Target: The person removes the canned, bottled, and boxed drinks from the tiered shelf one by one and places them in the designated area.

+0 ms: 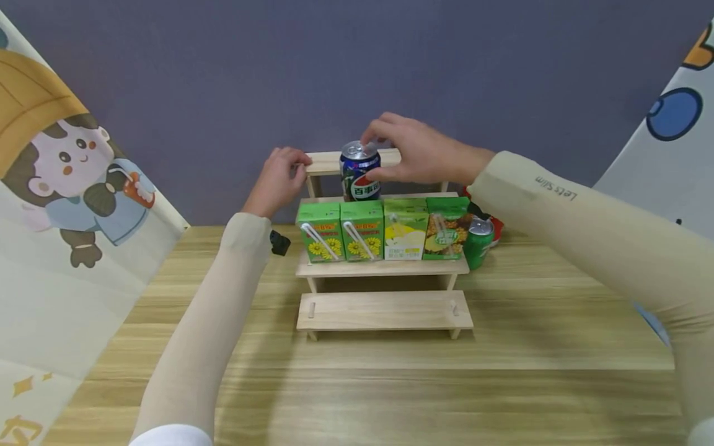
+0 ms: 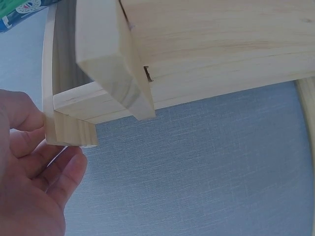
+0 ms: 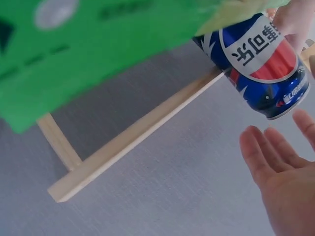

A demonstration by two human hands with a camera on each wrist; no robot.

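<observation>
A blue Pepsi can with Chinese lettering stands upright on the stepped wooden rack, just in front of its top shelf; juice boxes hide its base. My right hand reaches over the can, fingers by the lid and thumb beside the label. In the right wrist view, a gap shows between those spread fingers and the can. At the rack's upper left, my left hand holds the end of the top shelf. The left wrist view shows thumb and fingers around that wooden end.
Several green juice boxes with straws line the shelf below the can. Right of the rack, a green can and something red stand partly hidden by my right sleeve. A dark wall rises behind the wooden table.
</observation>
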